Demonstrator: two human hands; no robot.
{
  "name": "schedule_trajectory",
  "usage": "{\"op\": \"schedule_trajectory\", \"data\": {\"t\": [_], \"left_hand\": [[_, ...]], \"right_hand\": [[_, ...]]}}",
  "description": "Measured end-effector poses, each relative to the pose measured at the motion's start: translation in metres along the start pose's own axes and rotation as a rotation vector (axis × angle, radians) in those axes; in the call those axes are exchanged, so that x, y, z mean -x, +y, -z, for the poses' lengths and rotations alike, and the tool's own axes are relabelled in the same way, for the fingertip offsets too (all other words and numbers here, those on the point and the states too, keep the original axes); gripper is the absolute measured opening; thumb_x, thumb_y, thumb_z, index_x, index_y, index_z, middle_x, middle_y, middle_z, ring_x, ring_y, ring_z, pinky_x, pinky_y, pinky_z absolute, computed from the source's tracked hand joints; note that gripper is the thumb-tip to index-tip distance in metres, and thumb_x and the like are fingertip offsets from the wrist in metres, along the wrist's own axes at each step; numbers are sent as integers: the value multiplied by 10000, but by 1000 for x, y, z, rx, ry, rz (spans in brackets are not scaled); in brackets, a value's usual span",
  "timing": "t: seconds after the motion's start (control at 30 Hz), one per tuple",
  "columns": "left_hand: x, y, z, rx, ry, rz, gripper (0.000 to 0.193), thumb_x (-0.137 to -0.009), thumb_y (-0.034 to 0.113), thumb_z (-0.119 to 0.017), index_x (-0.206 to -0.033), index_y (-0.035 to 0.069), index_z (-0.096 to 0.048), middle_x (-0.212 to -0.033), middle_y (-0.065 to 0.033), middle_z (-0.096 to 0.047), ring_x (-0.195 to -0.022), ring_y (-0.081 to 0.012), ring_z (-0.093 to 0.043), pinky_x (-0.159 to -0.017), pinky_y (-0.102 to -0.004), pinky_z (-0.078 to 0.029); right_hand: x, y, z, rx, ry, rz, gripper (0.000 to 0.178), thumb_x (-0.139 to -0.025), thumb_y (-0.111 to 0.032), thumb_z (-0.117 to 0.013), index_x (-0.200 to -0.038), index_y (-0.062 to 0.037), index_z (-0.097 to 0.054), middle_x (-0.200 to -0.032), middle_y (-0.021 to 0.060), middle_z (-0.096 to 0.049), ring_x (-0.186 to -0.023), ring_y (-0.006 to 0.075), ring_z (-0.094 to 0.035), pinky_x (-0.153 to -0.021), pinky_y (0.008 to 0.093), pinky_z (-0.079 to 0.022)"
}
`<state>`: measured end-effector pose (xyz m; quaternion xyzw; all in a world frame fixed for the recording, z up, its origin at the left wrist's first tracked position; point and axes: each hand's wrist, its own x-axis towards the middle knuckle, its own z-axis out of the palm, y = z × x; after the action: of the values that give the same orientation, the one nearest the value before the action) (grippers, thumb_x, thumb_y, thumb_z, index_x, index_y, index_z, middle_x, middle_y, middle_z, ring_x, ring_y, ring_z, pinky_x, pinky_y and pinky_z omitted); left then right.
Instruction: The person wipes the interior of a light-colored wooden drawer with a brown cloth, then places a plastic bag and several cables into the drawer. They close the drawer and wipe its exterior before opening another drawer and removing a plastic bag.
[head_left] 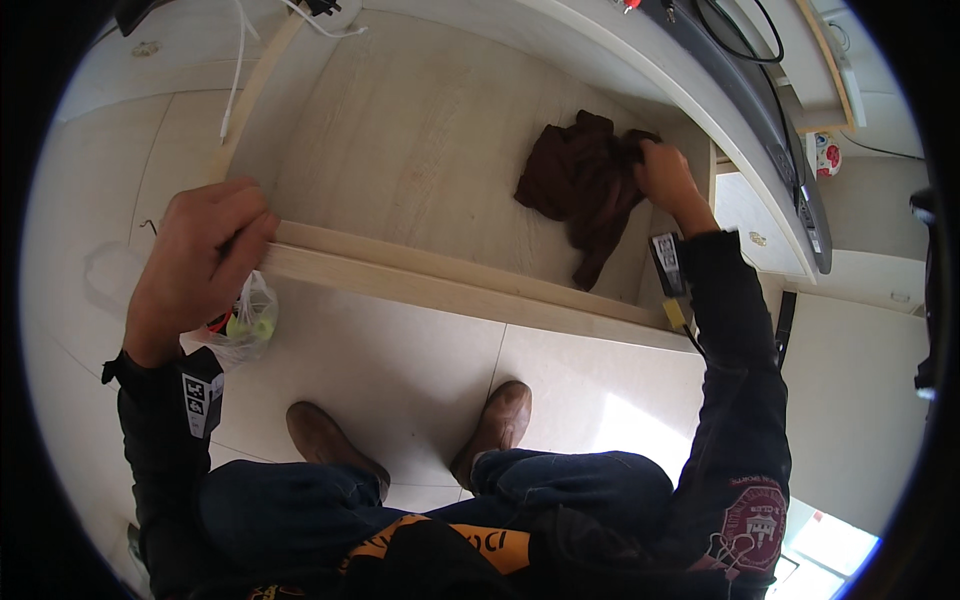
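Observation:
A pale wooden drawer stands pulled out in front of me. My left hand is curled over its front left corner, with the fingers bent around the edge. On the right side of the drawer floor lies a crumpled dark brown cloth, one part trailing toward the front board. Its upper right edge is pinched by my right hand, which reaches in over the drawer's right end; the fingertips are partly hidden by the fabric.
Below the drawer's left corner, a clear plastic bag holds green and red things. A white cable dangles at the upper left. A white tabletop edge curves over the drawer's back right, carrying a dark flat device. My brown shoes are on the tiled floor.

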<state>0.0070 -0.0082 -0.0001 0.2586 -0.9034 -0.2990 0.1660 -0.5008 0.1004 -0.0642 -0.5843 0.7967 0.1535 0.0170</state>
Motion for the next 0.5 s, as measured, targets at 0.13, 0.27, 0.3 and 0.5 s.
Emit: {"op": "schedule_trajectory", "data": {"t": [0.13, 0.27, 0.3, 0.5], "left_hand": [[-1, 1, 0, -5, -6, -8, 156, -841, 5, -531, -695, -23, -486, -636, -128, -401, -550, -281, -404, -520, -380, -297], [-2, 3, -2, -43, 18, -18, 191, -823, 5, -576, -684, -19, -448, -630, -137, -413, -547, -326, -426, -511, -407, -321], [-2, 3, -2, -42, 24, -19, 192, -820, 4, -577, -682, -18, -445, -629, -138, -409, -548, -329, -423, -511, -410, -318], [1, 3, -4, -67, 45, -59, 204, -796, -4, -573, -657, -9, -423, -617, -131, -387, -532, -313, -399, -502, -411, -294]], "right_hand": [[22, 1, 35, 65, -372, -86, 267, -805, -179, -608, -930, 47, -677, -990, 293, -658, -963, 424, -640, -853, 490, -512], [24, -4, 25, 36, -439, -79, 275, -783, -142, -571, -905, 75, -688, -967, 306, -659, -936, 436, -649, -815, 473, -531], [20, -4, 17, 87, -433, -62, 289, -780, -134, -558, -925, 77, -691, -967, 308, -659, -923, 438, -653, -799, 462, -540], [-17, 20, -12, -73, -282, -113, 329, -744, -95, -553, -995, 99, -642, -1036, 332, -636, -1035, 458, -609, -890, 476, -501]]}}
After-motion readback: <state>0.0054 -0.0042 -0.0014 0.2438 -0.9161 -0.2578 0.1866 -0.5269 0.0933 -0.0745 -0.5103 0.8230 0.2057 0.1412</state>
